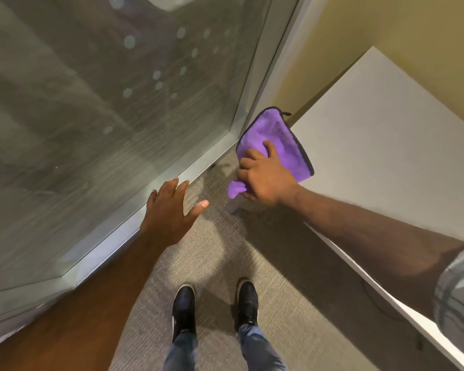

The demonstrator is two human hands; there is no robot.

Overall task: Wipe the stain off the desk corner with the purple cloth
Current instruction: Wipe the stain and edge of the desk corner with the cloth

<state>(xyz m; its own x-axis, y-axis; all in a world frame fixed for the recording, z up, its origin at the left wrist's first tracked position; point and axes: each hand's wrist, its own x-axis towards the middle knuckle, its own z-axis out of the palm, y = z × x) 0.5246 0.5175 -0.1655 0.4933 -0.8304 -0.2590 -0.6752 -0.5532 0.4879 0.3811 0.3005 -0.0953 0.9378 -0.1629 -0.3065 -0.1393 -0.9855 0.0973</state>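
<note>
A purple cloth with a dark edge lies spread over the near left corner of the white desk, partly hanging past the edge. My right hand presses down on it and bunches its lower end in the fingers. My left hand hovers to the left over the carpet, fingers spread, holding nothing. The cloth and my hand cover the corner, so no stain shows.
A glass wall with a metal bottom frame runs along the left, close to the desk corner. A yellow wall stands behind the desk. My two dark shoes stand on grey carpet below.
</note>
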